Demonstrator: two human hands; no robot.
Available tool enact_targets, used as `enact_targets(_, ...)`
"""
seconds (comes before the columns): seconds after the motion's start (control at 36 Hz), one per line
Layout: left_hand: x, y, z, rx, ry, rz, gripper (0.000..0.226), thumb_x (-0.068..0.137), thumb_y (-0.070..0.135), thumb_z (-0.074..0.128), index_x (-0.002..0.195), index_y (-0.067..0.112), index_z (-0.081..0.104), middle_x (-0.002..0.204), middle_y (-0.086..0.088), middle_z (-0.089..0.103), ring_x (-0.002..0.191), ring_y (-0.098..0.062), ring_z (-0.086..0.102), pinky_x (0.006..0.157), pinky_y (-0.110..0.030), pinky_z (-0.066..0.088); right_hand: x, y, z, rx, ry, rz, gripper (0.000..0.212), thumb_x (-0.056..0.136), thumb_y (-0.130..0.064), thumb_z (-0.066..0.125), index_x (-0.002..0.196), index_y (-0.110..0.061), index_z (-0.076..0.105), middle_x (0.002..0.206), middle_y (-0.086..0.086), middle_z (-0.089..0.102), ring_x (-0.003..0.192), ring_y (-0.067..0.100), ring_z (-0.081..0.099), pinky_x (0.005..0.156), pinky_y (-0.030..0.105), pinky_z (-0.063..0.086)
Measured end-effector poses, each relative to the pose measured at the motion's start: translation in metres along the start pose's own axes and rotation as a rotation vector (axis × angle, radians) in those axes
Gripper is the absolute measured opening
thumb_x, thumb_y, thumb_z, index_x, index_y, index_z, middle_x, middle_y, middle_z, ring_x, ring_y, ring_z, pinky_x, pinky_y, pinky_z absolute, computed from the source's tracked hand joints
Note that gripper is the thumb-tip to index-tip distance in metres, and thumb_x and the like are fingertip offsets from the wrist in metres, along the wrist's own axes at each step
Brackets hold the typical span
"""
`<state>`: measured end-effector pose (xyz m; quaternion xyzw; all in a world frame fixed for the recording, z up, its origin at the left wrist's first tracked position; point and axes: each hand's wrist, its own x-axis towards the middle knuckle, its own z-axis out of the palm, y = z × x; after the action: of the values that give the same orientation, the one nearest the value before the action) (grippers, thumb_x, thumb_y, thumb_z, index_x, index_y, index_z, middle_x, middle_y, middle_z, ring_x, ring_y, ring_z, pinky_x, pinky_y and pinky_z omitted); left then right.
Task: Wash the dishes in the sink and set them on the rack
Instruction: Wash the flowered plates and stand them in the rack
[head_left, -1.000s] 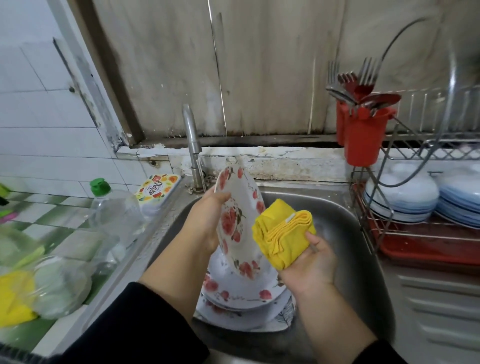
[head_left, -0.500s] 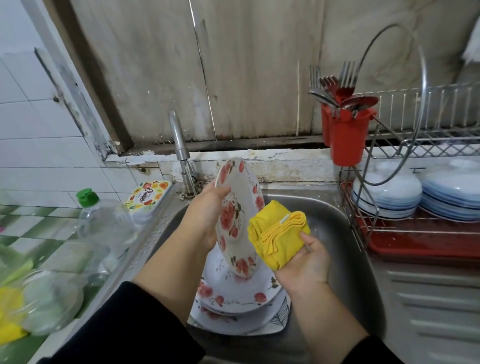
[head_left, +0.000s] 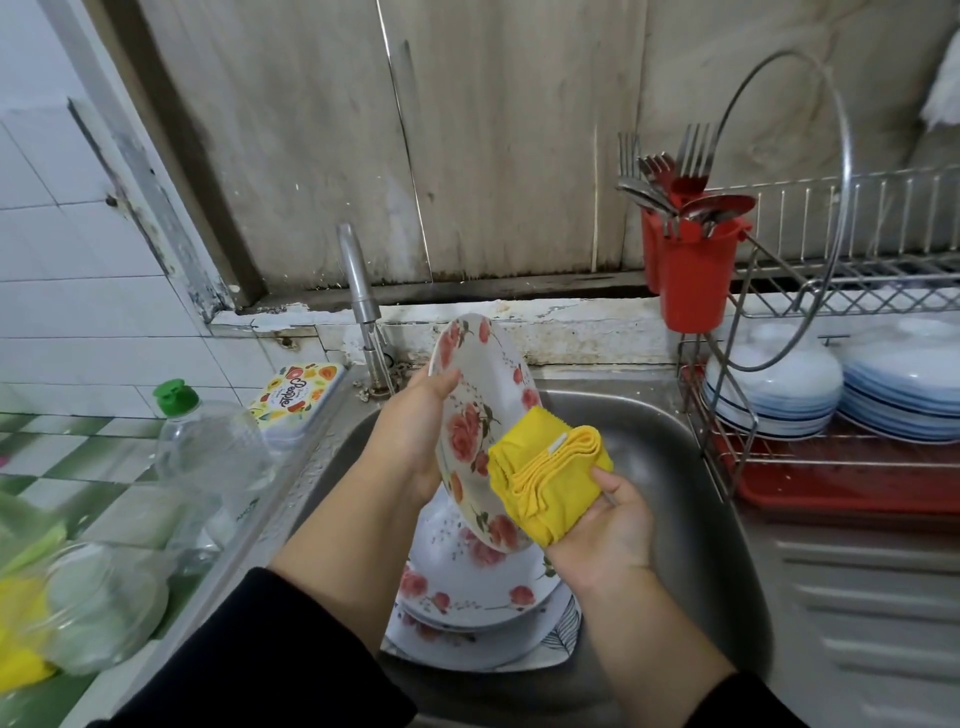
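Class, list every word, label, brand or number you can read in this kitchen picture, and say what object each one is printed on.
"People": script lettering on the lid of the fruit-patterned box beside the tap.
Dark lettering low on the clear bottle with the green cap: too blurred to read.
White tag on the yellow cloth: no print can be made out.
The flowered plate carries only a rose pattern, no text.
Nothing else readable.

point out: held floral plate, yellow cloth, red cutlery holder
held floral plate (head_left: 470, 431), head view, rose print at centre
yellow cloth (head_left: 550, 478), head view, folded middle
red cutlery holder (head_left: 693, 275), head view, front wall
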<state>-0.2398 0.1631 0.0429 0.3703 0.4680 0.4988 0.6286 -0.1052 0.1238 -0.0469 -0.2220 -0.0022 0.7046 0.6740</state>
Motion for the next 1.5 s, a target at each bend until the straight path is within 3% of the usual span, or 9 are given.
enact_targets(0.31, -0.015, -0.034, -0.012, -0.384, -0.095, -0.052, 0.039, 0.099, 0.025, 0.037, 0.094, 0.005, 0.071, 0.1, -0.02, 0.071, 0.089, -0.034, 0.068, 0.083, -0.047, 0.048, -0.002, -0.047, 0.024, -0.188, -0.274, -0.238, 0.077, 0.026, -0.022, 0.089, 0.1, -0.01, 0.073, 0.107, 0.012, 0.071, 0.098, 0.028, 0.067, 0.084, 0.043, 0.053)
enact_targets(0.39, -0.016, -0.05, -0.01, -0.477, -0.142, -0.095, 0.046, 0.099, 0.031, 0.036, 0.094, 0.006, 0.074, 0.104, -0.021, 0.07, 0.087, -0.034, 0.069, 0.081, -0.047, 0.049, -0.014, -0.057, 0.042, -0.887, -0.36, -0.361, 0.026, 0.073, -0.013, 0.066, 0.098, -0.016, 0.067, 0.093, 0.0, 0.071, 0.09, 0.019, 0.068, 0.073, 0.027, 0.055)
enact_targets(0.53, -0.012, -0.08, -0.013, -0.559, -0.175, -0.225, 0.058, 0.099, 0.044, 0.031, 0.112, -0.001, 0.067, 0.114, -0.024, 0.065, 0.099, -0.036, 0.066, 0.085, -0.047, 0.054, -0.006, -0.029, 0.023, -2.309, -0.615, -0.145, 0.066, 0.095, -0.032, 0.051, 0.15, -0.03, 0.015, 0.158, -0.007, 0.012, 0.145, 0.015, 0.011, 0.117, 0.03, 0.013)
enact_targets(0.78, -0.008, -0.094, -0.02, -0.582, -0.168, -0.243, 0.062, 0.098, 0.046, 0.031, 0.103, -0.002, 0.069, 0.106, -0.024, 0.068, 0.089, -0.035, 0.069, 0.084, -0.047, 0.045, -0.009, 0.002, 0.006, -2.356, -0.431, -0.117, 0.073, 0.09, -0.061, 0.042, 0.151, -0.035, 0.011, 0.157, -0.012, -0.013, 0.145, 0.012, -0.013, 0.119, 0.043, -0.002)
enact_targets(0.97, -0.015, -0.098, -0.012, -0.509, -0.207, -0.225, 0.059, 0.098, 0.049, 0.024, 0.12, 0.007, 0.059, 0.119, -0.018, 0.065, 0.107, -0.032, 0.063, 0.089, -0.046, 0.046, 0.021, 0.004, 0.023, -2.526, 0.05, -0.232, 0.083, 0.092, -0.062, 0.026, 0.151, -0.016, -0.01, 0.155, 0.011, -0.026, 0.143, 0.031, -0.023, 0.113, 0.054, -0.007)
enact_targets(1.14, -0.014, -0.095, -0.019, -0.536, -0.107, -0.17, 0.056, 0.099, 0.046, 0.027, 0.104, 0.005, 0.065, 0.098, -0.018, 0.072, 0.084, -0.03, 0.071, 0.077, -0.043, 0.046, -0.001, 0.001, 0.018, -2.257, -0.561, -0.174, 0.059, 0.099, -0.035, 0.038, 0.152, -0.024, 0.014, 0.159, -0.004, -0.002, 0.147, 0.015, 0.0, 0.118, 0.036, 0.005)
enact_targets(1.19, -0.013, -0.097, -0.016, -0.508, -0.044, -0.168, 0.053, 0.099, 0.046, 0.031, 0.101, 0.007, 0.066, 0.095, -0.017, 0.072, 0.082, -0.031, 0.071, 0.075, -0.043, 0.049, -0.016, -0.022, 0.017, -2.294, -0.57, -0.016, 0.061, 0.092, -0.043, 0.039, 0.15, -0.029, 0.024, 0.156, -0.007, 0.021, 0.127, 0.009, 0.043, 0.099, 0.021, 0.032)
enact_targets(1.31, -0.011, -0.096, -0.014, -0.507, 0.053, -0.129, 0.041, 0.1, 0.042, 0.035, 0.097, 0.015, 0.066, 0.084, -0.009, 0.074, 0.083, -0.029, 0.068, 0.073, -0.043, 0.052, -0.022, -0.07, 0.017, -2.652, -0.468, -0.068, 0.07, 0.075, -0.057, 0.034, 0.126, -0.016, 0.058, 0.133, 0.002, 0.056, 0.102, 0.017, 0.056, 0.083, 0.027, 0.045)
enact_targets(1.5, -0.011, -0.095, -0.014, -0.417, -0.028, -0.161, 0.043, 0.101, 0.042, 0.031, 0.101, 0.015, 0.065, 0.089, -0.009, 0.074, 0.088, -0.028, 0.068, 0.078, -0.043, 0.052, 0.033, -0.052, 0.011, -2.869, -0.331, -0.264, 0.069, 0.092, -0.052, 0.01, 0.152, -0.02, 0.007, 0.159, 0.003, -0.015, 0.146, 0.02, -0.012, 0.116, 0.041, -0.006)
